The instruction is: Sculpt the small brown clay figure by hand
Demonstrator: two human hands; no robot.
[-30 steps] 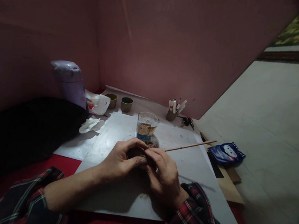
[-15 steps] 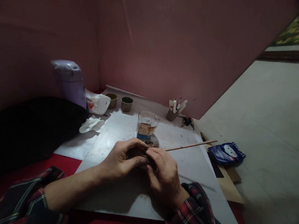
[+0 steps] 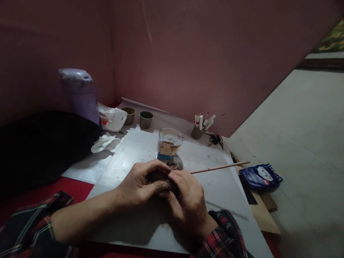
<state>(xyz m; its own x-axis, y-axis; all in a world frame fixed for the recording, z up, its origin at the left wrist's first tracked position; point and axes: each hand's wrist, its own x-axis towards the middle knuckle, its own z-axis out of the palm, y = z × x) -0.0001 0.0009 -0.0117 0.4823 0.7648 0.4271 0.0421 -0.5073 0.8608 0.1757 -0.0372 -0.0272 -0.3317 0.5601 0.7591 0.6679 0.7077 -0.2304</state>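
My left hand (image 3: 142, 182) curls around a dark brown lump of what looks like clay (image 3: 156, 177), thumb in front and fingers behind. My right hand (image 3: 189, 198) closes on the lump's right side, its fingers bent and its thumb near the left thumb tip. Much of the lump is hidden by the fingers, and brown smears mark the left thumb. Just beyond the hands sits more brown crumbly material (image 3: 174, 166). Behind it stands a clear glass cup (image 3: 169, 146) with brown stains and a bluish base. A thin wooden stick (image 3: 220, 167) slants out to the right.
White paper (image 3: 220, 196) covers the red table (image 3: 74, 189). Two small cups (image 3: 145, 121) and a pen holder (image 3: 198, 132) stand at the back. To the left are a lilac bottle (image 3: 82, 98), crumpled tissue (image 3: 103, 142) and black cloth (image 3: 36, 150). A blue packet (image 3: 259, 177) lies right.
Almost nothing differs. My right thumb and fingers have shifted very slightly against the brown lump; the other things stay in place.
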